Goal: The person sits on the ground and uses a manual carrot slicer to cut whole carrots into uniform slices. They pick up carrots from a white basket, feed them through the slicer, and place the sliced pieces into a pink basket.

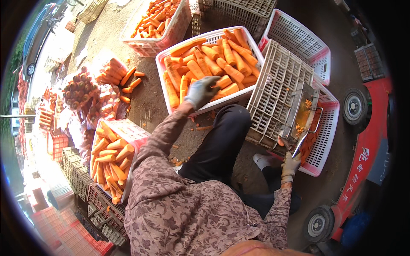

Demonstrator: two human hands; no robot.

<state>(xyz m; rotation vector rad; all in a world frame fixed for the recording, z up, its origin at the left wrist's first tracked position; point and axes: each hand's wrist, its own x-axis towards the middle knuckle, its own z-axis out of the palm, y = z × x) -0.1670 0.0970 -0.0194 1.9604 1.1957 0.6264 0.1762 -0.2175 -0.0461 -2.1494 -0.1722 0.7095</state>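
My left hand, in a pale glove with dark fingertips, is over the near side of a white plastic crate full of peeled carrots. Its curled fingers and thumb reach the end of one carrot; whether they grip it is hidden. A metal knife is in my gloved right hand, its blade pointing away from me. Just beyond the blade, a metal tray with orange scraps rests on an upturned grey slatted crate. A small carrot piece lies near the knife.
A pink-white crate holding orange pieces stands beyond the tray. Carrots also fill crates at the back and at my left. Bagged carrots lie farther left. At right stands a red wheeled vehicle.
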